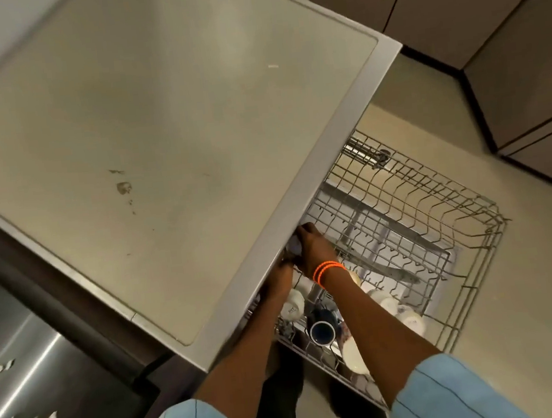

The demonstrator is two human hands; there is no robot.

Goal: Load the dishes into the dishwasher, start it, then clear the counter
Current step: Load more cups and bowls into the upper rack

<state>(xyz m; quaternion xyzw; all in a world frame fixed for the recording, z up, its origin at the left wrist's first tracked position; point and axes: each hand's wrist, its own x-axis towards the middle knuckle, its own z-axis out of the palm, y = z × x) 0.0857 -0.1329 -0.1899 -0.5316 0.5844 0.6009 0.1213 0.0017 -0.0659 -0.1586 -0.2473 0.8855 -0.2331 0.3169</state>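
Dishwasher rack [438, 212], pulled out below the tabletop [158, 136].
Right hand [312, 245] grips a white cup [295, 248] at the rack's rear; left hand [279, 273] mostly hidden, grasp unclear. Mugs [321, 331] near front.

Dim warm light, soft blur, wide-angle distortion.

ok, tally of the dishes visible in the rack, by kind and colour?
White cups: 3
Dark blue mug: 1
Cream plate: 1
White piece in the right hand grip, kind hidden: 1
Total: 6 that show clearly; the arms and counter may hide more.
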